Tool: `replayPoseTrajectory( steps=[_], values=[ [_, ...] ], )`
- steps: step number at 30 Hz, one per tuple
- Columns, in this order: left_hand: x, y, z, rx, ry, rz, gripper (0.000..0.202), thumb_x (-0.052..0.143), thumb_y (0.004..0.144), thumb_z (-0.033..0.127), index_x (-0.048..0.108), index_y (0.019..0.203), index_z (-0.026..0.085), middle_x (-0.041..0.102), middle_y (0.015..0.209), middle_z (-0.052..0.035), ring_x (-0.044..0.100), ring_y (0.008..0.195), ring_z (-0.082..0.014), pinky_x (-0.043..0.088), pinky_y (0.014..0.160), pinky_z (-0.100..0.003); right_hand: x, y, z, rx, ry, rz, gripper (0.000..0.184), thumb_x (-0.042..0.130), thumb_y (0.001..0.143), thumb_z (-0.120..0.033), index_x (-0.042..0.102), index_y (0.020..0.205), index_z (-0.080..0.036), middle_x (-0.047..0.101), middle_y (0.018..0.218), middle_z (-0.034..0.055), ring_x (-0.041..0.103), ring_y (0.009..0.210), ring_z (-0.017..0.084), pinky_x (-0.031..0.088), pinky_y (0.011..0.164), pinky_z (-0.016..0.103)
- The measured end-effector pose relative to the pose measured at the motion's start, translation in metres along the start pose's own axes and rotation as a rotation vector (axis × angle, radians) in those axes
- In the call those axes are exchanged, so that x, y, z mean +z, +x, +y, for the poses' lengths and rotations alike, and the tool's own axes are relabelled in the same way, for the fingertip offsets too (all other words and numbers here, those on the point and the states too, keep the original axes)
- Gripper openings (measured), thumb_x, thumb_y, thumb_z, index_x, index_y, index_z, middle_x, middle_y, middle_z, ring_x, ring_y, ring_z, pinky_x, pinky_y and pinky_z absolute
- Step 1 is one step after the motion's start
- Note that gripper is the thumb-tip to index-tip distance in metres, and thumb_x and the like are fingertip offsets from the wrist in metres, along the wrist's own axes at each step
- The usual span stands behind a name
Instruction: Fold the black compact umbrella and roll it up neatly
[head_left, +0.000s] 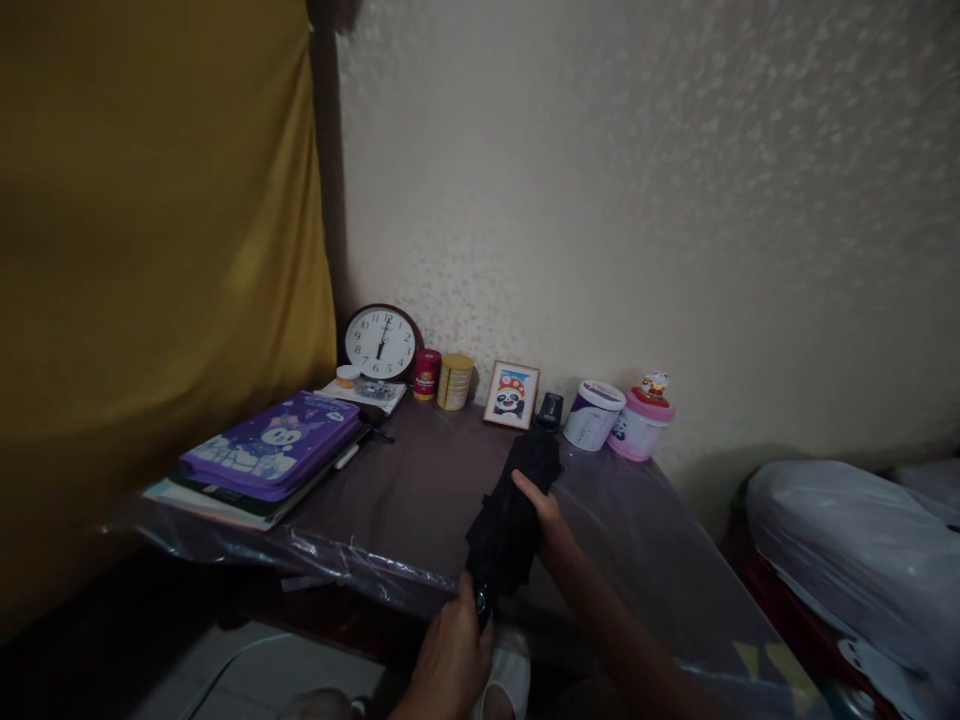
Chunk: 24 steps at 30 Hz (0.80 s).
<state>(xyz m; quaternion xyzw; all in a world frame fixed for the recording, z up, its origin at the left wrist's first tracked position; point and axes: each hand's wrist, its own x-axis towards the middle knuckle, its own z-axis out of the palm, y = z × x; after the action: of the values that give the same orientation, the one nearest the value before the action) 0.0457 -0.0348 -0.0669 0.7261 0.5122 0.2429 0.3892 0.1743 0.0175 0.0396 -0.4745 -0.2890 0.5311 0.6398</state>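
Observation:
A black folding umbrella, collapsed with its canopy bunched, is held at a slant over the near edge of the table. My left hand is closed round its handle at the lower end. Higher up, my right hand grips the canopy from the right side, thumb lying across the fabric. The umbrella's far end reaches toward a framed panda picture and a small black object at the back.
A plastic-covered table stands against the wall. On its left lies a purple zip case on books. Along the back are a clock, red tin, yellow tin, white tub and pink tub. A yellow curtain hangs left.

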Motion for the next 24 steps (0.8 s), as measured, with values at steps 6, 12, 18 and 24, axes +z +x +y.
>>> replayPoseTrajectory(
  steps=[6,12,18,24],
  values=[
    [-0.017,-0.004,0.026,0.023,-0.465,-0.170,0.032,0.046,0.077,0.029,0.042,0.107,0.018,0.060,0.069,0.0006,0.053,0.043,-0.0111,0.040,0.044,-0.021,-0.006,0.006,-0.002,0.016,0.048,0.051,0.031,0.071,0.059,-0.034,0.062,0.083,-0.015,0.066,0.062,0.0010,0.062,0.055,0.018,0.051,0.056,0.031],
    [-0.017,-0.005,0.036,-0.060,-0.699,-0.361,0.022,0.049,0.074,0.034,0.042,0.086,0.018,0.037,0.039,0.0119,0.035,0.027,-0.0069,0.031,0.029,-0.017,-0.011,0.007,-0.002,0.077,0.034,0.033,0.033,0.069,0.061,-0.036,0.065,0.083,-0.013,0.068,0.070,0.0035,0.062,0.060,0.017,0.051,0.062,0.029],
    [-0.003,-0.001,0.015,-0.051,-0.494,-0.155,0.033,0.048,0.076,0.035,0.043,0.103,0.017,0.052,0.055,0.0054,0.046,0.035,-0.0101,0.038,0.038,-0.021,-0.012,0.006,0.007,0.010,-0.026,-0.011,0.040,0.071,0.060,-0.038,0.064,0.090,-0.013,0.068,0.072,0.0028,0.063,0.064,0.017,0.050,0.063,0.028],
    [-0.002,0.000,0.005,-0.023,-0.146,-0.004,0.045,0.046,0.079,0.029,0.039,0.119,0.010,0.063,0.091,-0.0131,0.061,0.085,-0.0213,0.042,0.069,-0.025,-0.008,0.009,0.017,0.013,-0.046,0.022,0.043,0.073,0.057,-0.036,0.064,0.091,-0.012,0.068,0.072,0.0038,0.063,0.062,0.018,0.050,0.061,0.028]
  ],
)
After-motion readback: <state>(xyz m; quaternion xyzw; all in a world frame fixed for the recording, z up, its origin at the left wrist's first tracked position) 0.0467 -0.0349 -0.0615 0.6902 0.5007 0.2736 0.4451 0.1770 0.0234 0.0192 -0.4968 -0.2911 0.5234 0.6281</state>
